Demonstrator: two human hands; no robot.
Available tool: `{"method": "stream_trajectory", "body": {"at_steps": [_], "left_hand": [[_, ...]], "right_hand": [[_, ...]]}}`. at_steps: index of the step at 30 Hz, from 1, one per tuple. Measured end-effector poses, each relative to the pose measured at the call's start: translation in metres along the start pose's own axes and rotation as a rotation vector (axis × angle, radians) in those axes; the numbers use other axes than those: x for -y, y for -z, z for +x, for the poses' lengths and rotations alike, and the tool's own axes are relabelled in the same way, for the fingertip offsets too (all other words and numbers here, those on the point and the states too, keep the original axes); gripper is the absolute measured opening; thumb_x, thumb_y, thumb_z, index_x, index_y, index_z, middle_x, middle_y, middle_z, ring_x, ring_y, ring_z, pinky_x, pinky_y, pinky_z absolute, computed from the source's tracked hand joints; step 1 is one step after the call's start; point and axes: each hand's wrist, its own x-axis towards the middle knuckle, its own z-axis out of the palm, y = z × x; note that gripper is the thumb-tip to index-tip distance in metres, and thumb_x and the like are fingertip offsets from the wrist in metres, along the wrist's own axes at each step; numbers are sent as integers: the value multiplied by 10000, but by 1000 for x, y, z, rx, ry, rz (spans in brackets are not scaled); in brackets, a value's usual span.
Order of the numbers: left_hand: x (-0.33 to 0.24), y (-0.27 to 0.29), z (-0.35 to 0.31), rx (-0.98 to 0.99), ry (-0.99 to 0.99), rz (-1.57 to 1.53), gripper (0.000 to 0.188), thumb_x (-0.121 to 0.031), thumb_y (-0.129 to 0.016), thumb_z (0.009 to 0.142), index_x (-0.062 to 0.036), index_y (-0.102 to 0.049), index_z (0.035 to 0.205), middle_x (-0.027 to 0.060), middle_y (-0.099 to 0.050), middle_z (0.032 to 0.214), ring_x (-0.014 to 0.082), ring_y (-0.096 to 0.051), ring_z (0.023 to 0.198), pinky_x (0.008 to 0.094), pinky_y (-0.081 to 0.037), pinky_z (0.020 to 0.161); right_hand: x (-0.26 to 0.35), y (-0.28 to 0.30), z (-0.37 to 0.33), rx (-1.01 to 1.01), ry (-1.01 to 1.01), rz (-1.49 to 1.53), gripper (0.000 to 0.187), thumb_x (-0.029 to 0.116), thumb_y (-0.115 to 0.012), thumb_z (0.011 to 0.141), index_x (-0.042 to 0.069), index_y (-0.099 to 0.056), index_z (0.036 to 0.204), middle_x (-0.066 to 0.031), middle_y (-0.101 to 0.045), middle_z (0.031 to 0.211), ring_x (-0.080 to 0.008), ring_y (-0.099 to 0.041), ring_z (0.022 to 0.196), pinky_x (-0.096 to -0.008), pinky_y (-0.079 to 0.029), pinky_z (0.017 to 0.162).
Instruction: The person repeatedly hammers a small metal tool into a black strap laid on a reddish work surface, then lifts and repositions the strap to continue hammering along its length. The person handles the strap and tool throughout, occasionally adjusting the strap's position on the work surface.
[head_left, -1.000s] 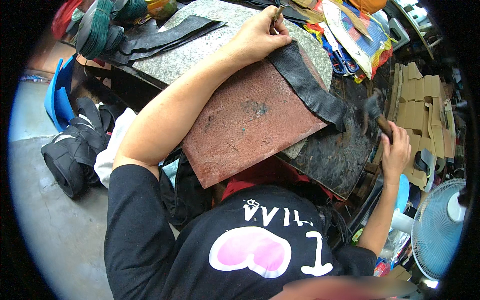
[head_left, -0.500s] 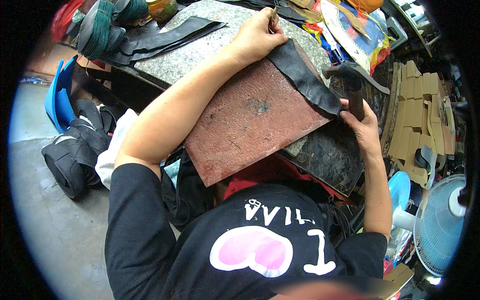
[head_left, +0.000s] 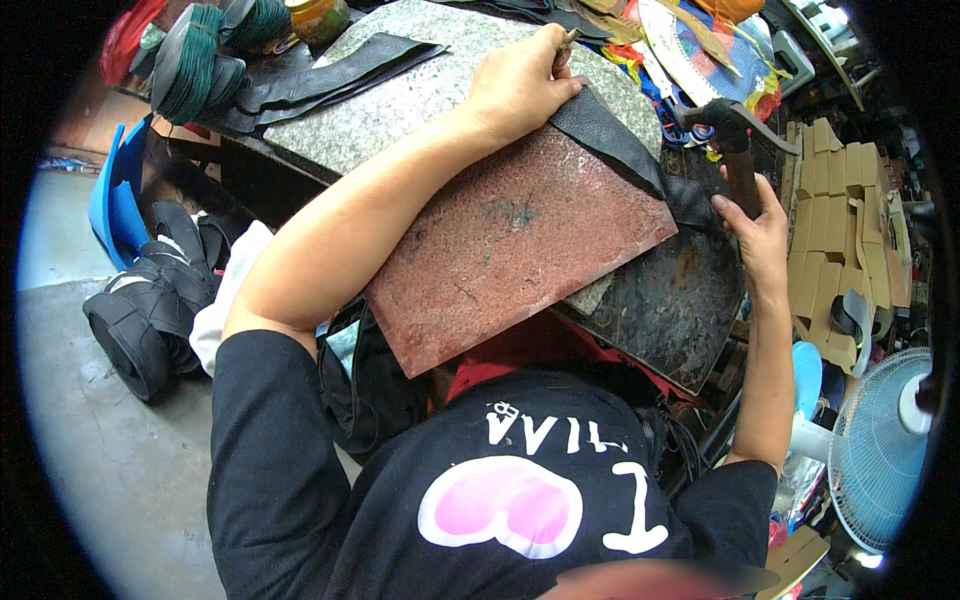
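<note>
The black leather strip (head_left: 608, 138) runs from my left thumb along the reddish board's (head_left: 480, 270) far right edge, its other end past the corner, just beside my right hand (head_left: 764, 235). That hand wraps a hammer's (head_left: 741, 178) handle; whether it touches leather, I can't tell. My left hand (head_left: 525, 88) pinches a small brownish thing (head_left: 568, 42). There's room between my hands. Left of my left hand lies the speckled stone slab (head_left: 390, 92).

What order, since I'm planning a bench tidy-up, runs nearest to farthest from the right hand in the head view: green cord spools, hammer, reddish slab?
1. Hammer, gripped in the right hand.
2. Reddish slab, left of it.
3. Green cord spools, far upper left.
</note>
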Motion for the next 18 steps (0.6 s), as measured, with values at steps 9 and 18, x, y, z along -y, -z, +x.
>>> {"method": "stream_trajectory", "body": {"at_steps": [9, 18], "left_hand": [[2, 13, -3, 8, -75, -244, 258, -142, -735, 807, -59, -557, 974, 97, -684, 850, 291, -684, 801, 381, -524, 717], [5, 12, 0, 45, 36, 39, 213, -147, -673, 790, -82, -576, 969, 124, -685, 863, 341, -679, 842, 455, -512, 742]], "right_hand": [[42, -13, -30, 27, 185, -179, 379, 184, -633, 962, 26, -585, 1302, -64, -695, 1070, -186, -653, 968, -312, -501, 885], [53, -41, -42, -28, 435, -560, 382, 237, -664, 932, 137, -624, 1299, -138, -705, 1139, -292, -708, 993, -372, -551, 822]]}}
